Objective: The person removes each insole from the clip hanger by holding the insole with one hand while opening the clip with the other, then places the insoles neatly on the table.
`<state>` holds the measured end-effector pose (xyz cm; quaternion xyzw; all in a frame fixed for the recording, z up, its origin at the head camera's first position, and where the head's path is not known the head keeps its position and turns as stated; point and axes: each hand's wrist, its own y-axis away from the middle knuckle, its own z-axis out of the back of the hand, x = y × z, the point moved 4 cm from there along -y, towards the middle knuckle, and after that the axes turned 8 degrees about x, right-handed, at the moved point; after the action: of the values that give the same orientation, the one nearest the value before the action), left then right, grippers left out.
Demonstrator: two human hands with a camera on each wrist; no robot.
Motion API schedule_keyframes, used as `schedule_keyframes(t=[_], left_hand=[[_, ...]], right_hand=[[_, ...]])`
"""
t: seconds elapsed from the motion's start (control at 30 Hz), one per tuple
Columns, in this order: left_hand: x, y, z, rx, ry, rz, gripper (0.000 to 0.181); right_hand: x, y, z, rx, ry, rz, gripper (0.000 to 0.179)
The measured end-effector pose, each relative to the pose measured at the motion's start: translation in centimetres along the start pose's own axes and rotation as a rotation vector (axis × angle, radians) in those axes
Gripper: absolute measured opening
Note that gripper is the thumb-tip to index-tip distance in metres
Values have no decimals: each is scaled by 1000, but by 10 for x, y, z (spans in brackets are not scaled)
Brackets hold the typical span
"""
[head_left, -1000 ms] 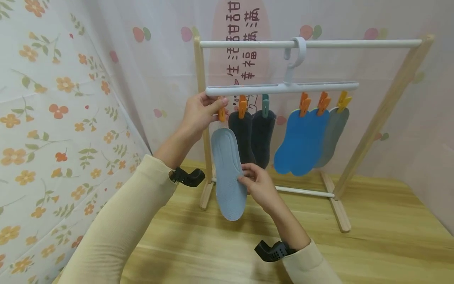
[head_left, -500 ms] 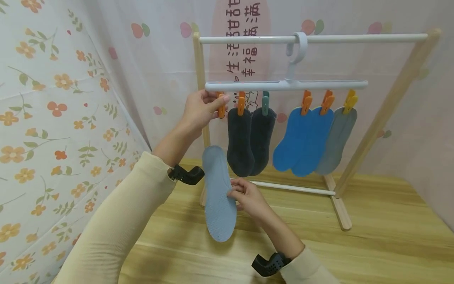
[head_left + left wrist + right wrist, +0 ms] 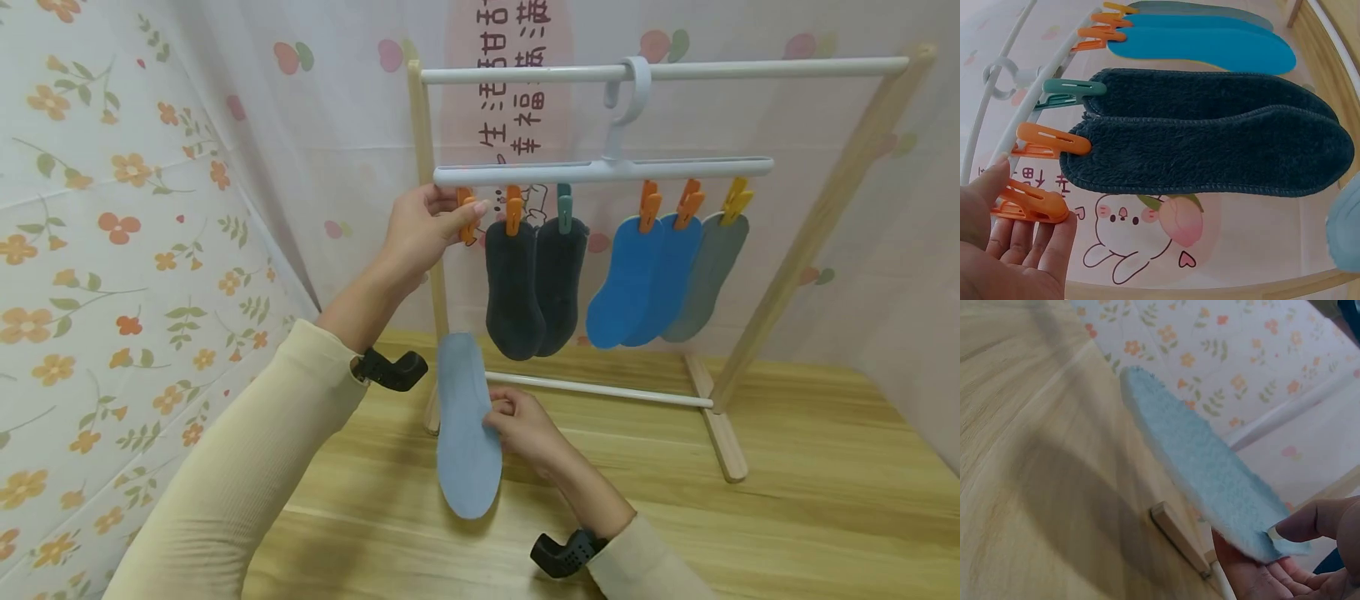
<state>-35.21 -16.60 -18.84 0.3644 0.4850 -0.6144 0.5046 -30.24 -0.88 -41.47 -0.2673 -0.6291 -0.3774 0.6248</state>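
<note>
Pinching, head view: your right hand (image 3: 528,429) is gripping the pale insole (image 3: 467,433) by one edge, between thumb and fingers.
Pale insole, head view: it is tilting slightly above the wooden tabletop (image 3: 360,508), below your left hand (image 3: 422,229) and well apart from it.
Leftmost orange clip (image 3: 466,218), head view: your left hand is pinching it just under the white hanger (image 3: 525,173).
Hanging row, head view: two dark insoles (image 3: 513,292), two blue insoles (image 3: 621,292) and a gray insole (image 3: 716,279) are hanging by clips.
Clip grip, left wrist view: your thumb is lying above the clip, your fingers below.
Insole grip, right wrist view: your thumb is pressing one face, your fingers supporting the other.
</note>
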Motion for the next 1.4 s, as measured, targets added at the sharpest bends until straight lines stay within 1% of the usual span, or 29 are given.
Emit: schedule_keyframes(t=[0.13,0.4,0.7,0.93,1.03,1.23,1.3,1.4], left_hand=[[-2,0,-1,6,-13,-9,43],[-1,-3,-5,27,12,18,43],[-3,0,-6,35,9,3,40],[-3,4,-4,24,4,3,43],[-4,3,-5,27,9,-6,42],[-3,2,-6,39,8,-17,41],[-3,2,-7,40,6,-18,41],[-2,2,-7,40,4,-17,43]], right_hand=[[-7,-3,2,-1,13,-14,42],[-24,-11,0,3,-25,-40,40],[-34,-17,-7,13,-26,-25,40],[-38,-20,-7,-32,9,-10,39],[-38,-20,-6,-58,79,4,39],[-34,-18,-3,-124,351,88,34],[-33,-18,-3,-134,400,113,33],[-33,-18,-3,-141,445,144,32]])
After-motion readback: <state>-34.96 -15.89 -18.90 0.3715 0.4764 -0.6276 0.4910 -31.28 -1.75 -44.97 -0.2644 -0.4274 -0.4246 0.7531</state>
